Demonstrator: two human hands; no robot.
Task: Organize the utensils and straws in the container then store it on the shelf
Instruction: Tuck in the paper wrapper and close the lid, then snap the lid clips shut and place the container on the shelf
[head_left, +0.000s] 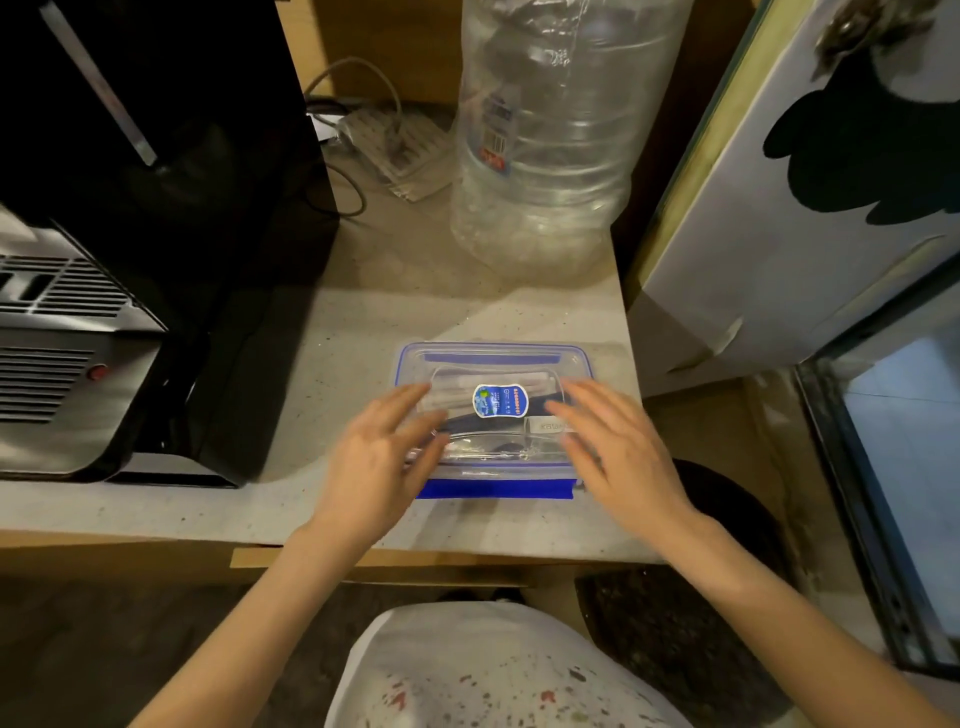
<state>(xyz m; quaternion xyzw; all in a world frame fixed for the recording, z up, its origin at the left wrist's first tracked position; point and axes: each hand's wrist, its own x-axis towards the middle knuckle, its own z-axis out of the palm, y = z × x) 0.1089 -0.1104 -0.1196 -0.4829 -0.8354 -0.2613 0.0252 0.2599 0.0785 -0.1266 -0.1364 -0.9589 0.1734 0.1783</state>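
Over the lid, fingers are spread wide on both the left hand (382, 449) and right hand (615, 441), nothing gripped; contact can't be told. The lidded clear container (493, 364) is set on the speckled countertop (332, 353), near a big plastic bottle (550, 135).

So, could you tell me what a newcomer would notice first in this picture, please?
Probably the clear container with its blue-edged lid, at the counter's front centre, with the left hand and right hand spread open at either end. Behind it stands a big empty water bottle, and a black appliance fills the left side.
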